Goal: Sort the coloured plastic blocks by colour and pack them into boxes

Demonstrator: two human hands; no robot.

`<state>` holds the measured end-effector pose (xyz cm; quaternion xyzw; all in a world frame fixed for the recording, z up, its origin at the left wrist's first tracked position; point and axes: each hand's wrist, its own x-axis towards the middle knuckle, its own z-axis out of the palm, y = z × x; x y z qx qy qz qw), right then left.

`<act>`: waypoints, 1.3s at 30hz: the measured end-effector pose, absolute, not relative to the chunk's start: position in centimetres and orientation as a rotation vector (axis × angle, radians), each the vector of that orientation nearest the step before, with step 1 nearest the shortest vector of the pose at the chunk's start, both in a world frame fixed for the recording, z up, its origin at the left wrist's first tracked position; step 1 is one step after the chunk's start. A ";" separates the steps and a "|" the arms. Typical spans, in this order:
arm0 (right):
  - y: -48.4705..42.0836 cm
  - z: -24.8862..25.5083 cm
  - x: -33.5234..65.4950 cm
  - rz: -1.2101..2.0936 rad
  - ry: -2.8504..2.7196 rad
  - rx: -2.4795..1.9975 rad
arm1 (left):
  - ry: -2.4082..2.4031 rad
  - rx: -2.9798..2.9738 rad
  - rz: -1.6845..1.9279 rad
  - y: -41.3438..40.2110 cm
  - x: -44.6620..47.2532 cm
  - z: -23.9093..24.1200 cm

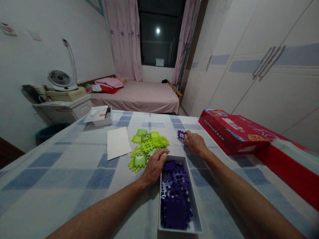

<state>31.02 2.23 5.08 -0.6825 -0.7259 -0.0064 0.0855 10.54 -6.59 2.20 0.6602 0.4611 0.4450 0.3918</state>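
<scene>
My right hand (195, 142) pinches a purple plastic building piece (181, 134) with a window-like grid, just beyond the white box. My left hand (156, 164) is closed over the far left corner of the white box (196, 212), its fingers on the rim. Purple interlocking pieces (175, 199) with toothed edges fill much of the box. Left of it lies a loose heap of lime-green toothed pieces (147, 144), partly hidden behind my left hand.
A blank white card (118, 143) lies left of the green heap on the checked tablecloth (82, 186). Farther back stands a small white box (103, 119). A big red carton (229, 132) takes up the table's right side. Beyond the table is a bed (147, 96).
</scene>
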 end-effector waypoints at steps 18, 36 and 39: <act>-5.8 3.9 31.1 0.470 -1.849 -1.597 | 1.171 1.673 1.131 -6.7 10.4 2.3; -4.9 1.7 32.4 0.414 -2.012 -1.563 | 1.195 1.571 1.067 -6.4 10.3 1.9; -4.9 1.5 32.4 0.391 -2.024 -1.569 | 1.214 1.550 1.067 -6.1 10.3 1.6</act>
